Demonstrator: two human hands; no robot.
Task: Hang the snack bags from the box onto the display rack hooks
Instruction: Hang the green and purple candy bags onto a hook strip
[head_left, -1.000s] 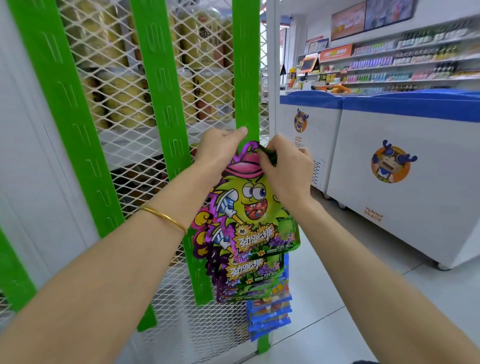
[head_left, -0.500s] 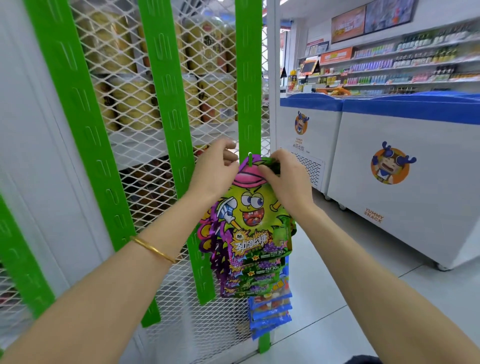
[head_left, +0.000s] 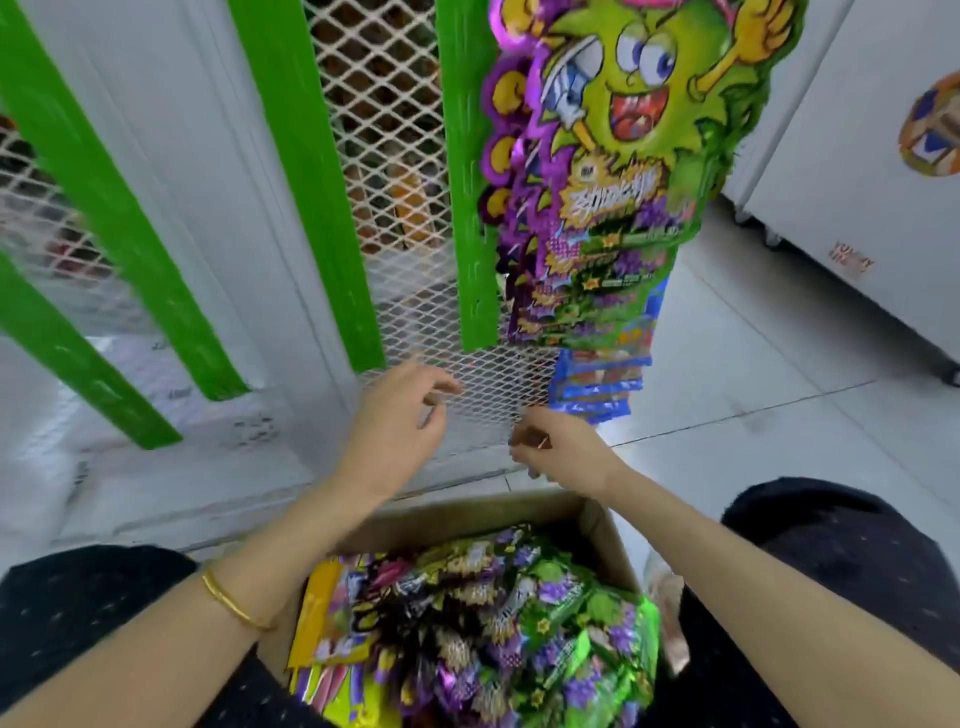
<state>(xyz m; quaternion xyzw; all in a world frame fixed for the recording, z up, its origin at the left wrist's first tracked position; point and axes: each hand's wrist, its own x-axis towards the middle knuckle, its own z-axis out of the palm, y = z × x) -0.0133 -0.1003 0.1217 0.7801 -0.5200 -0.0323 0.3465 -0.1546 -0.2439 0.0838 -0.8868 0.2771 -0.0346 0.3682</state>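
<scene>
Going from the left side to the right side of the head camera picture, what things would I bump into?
Gold bracelet → left hand → right hand → white freezer with the cartoon sticker.

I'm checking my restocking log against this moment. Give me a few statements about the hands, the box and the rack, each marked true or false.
1. Each hand grips a bag. False: the left hand and the right hand hold no bag; both hover above the box.
2. The box holds many snack bags. True.
3. On the rack, green bags hang above blue bags. True.
4. The gold bracelet is on the right wrist. False: it is on the left wrist.
</scene>
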